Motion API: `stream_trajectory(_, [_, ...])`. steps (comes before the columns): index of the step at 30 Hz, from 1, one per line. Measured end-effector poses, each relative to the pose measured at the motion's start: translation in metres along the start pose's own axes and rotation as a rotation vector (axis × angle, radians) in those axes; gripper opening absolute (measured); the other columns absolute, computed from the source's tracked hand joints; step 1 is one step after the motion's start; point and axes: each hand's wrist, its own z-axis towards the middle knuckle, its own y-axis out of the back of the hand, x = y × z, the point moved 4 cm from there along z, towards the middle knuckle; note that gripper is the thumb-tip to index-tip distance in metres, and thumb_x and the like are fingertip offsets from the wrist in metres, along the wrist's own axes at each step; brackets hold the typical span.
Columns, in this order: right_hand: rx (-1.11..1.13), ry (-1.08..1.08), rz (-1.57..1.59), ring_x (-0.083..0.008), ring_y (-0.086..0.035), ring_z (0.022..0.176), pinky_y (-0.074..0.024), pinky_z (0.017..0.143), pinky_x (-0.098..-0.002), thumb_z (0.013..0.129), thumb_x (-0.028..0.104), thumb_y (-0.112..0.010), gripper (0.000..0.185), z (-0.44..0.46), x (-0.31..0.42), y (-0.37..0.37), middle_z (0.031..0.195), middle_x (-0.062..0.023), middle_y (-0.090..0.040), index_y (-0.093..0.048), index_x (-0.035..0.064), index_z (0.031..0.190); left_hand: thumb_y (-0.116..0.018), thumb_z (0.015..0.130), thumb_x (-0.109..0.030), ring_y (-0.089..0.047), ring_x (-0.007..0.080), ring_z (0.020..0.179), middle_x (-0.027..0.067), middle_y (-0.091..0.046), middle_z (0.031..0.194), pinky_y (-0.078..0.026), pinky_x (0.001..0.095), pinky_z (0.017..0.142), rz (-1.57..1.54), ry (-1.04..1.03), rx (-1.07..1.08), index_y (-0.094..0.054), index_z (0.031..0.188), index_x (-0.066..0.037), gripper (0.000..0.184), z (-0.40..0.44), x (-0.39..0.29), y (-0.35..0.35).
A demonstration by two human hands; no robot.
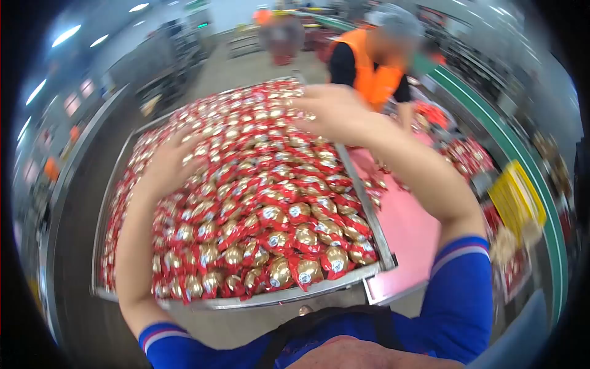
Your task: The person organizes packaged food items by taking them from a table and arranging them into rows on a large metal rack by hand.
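A metal-edged tray (pixel 246 302) is filled with rows of gold balls in red and clear wrappers (pixel 270 215). Over the left part of the tray is my left hand (pixel 175 160), its fingers spread and nothing seen in them. My right hand (pixel 332 114) reaches over the far right part of the tray, blurred by motion. Its fingers stretch toward the wrapped balls, apart from one another, and I make out nothing held. Whether either hand touches the balls is unclear.
A co-worker in an orange vest (pixel 365 67) stands beyond the tray's far right corner. A pink surface (pixel 402 227) with loose wrapped balls lies right of the tray. Farther right are a yellow crate (pixel 516 194) and a green-edged conveyor (pixel 491 120).
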Motion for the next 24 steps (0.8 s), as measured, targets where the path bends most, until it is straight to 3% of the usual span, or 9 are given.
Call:
stream_trajectory(2, [0.021, -0.153, -0.004, -0.0305, -0.064, 0.100, -0.0524, 0.082, -0.0421, 0.089, 0.029, -0.065, 0.035, -0.058, -0.060, 0.016, 0.106, -0.0087, -0.065, -0.065, 0.0132, 0.121, -0.063, 0.091, -0.030, -0.052, 0.0383, 0.126, 0.0197, -0.050, 0.142, -0.043, 0.0456, 0.104, -0.004, -0.072, 0.069, -0.054, 0.137, -0.012, 0.050, 0.028, -0.054, -0.008])
stream_trajectory(6, [0.037, -0.306, 0.042, -0.0323, -0.064, 0.098, -0.0504, 0.085, -0.0398, 0.089, 0.026, -0.066, 0.031, -0.195, -0.199, 0.016, 0.101, -0.0148, -0.065, -0.068, 0.0075, 0.114, -0.057, 0.094, -0.036, -0.053, 0.0382, 0.124, 0.0197, -0.048, 0.142, -0.046, 0.0472, 0.101, -0.010, -0.205, 0.174, -0.051, 0.140, -0.016, 0.050, 0.084, -0.154, -0.040])
stream_trajectory(9, [0.093, -0.528, 0.270, -0.0330, -0.067, 0.092, -0.0519, 0.084, -0.0421, 0.088, 0.026, -0.067, 0.037, -0.289, -0.289, 0.023, 0.100, -0.0180, -0.069, -0.066, 0.0019, 0.117, -0.057, 0.094, -0.039, -0.053, 0.0396, 0.124, 0.0222, -0.047, 0.142, -0.046, 0.0478, 0.101, -0.053, -0.127, 0.283, -0.051, 0.140, -0.017, 0.051, 0.130, -0.200, -0.078])
stream_trajectory(13, [0.108, -0.720, 0.291, -0.0315, -0.068, 0.091, -0.0526, 0.083, -0.0402, 0.087, 0.025, -0.068, 0.040, -0.453, -0.437, -0.013, 0.104, -0.0204, -0.070, -0.066, 0.0006, 0.118, -0.055, 0.093, -0.046, -0.047, 0.0445, 0.129, 0.0238, -0.038, 0.149, -0.040, 0.0504, 0.108, -0.085, 0.117, 0.526, -0.044, 0.146, -0.016, 0.062, 0.167, -0.217, -0.139])
stream_trajectory(15, [0.112, -0.872, 0.427, -0.0325, -0.068, 0.095, -0.0526, 0.084, -0.0404, 0.085, 0.025, -0.069, 0.042, -0.531, -0.496, -0.032, 0.103, -0.0224, -0.070, -0.065, -0.0001, 0.119, -0.057, 0.090, -0.043, -0.040, 0.0449, 0.134, 0.0240, -0.034, 0.151, -0.036, 0.0507, 0.111, -0.049, 0.225, 0.520, -0.039, 0.148, -0.013, 0.068, 0.172, -0.227, -0.147])
stream_trajectory(19, [0.152, -1.125, 0.083, -0.0361, -0.065, 0.104, -0.0493, 0.095, -0.0424, 0.084, 0.025, -0.071, 0.055, -0.656, -0.569, -0.041, 0.111, -0.0227, -0.068, -0.057, 0.0026, 0.132, -0.062, 0.084, -0.040, -0.025, 0.0452, 0.143, 0.0246, -0.027, 0.154, -0.028, 0.0506, 0.116, -0.047, 0.360, 0.538, -0.030, 0.151, -0.008, 0.080, 0.167, -0.249, -0.153])
stream_trajectory(21, [0.137, -1.193, -0.147, -0.0385, -0.064, 0.107, -0.0487, 0.096, -0.0443, 0.083, 0.026, -0.072, 0.059, -0.700, -0.590, -0.048, 0.113, -0.0227, -0.068, -0.055, 0.0041, 0.136, -0.065, 0.080, -0.038, -0.023, 0.0451, 0.143, 0.0253, -0.026, 0.154, -0.025, 0.0512, 0.117, 0.135, 0.391, 0.487, -0.026, 0.152, -0.005, 0.088, 0.155, -0.246, -0.172])
stream_trajectory(23, [0.030, -1.117, -0.017, -0.0380, -0.058, 0.115, -0.0476, 0.096, -0.0480, 0.084, 0.029, -0.069, 0.056, -0.727, -0.612, -0.051, 0.121, -0.0215, -0.064, -0.056, 0.0111, 0.136, -0.066, 0.078, -0.036, -0.024, 0.0449, 0.143, 0.0261, -0.025, 0.154, -0.024, 0.0513, 0.117, 0.051, 0.339, 0.348, -0.022, 0.153, -0.004, 0.092, 0.156, -0.258, -0.171])
stream_trajectory(24, [0.022, -1.201, -0.067, -0.0373, -0.057, 0.116, -0.0489, 0.094, -0.0481, 0.087, 0.035, -0.066, 0.051, -0.747, -0.629, -0.059, 0.124, -0.0209, -0.063, -0.059, 0.0124, 0.132, -0.066, 0.077, -0.033, -0.025, 0.0450, 0.142, 0.0282, -0.028, 0.152, -0.024, 0.0510, 0.116, 0.010, 0.280, 0.321, -0.023, 0.152, -0.001, 0.092, 0.160, -0.264, -0.169])
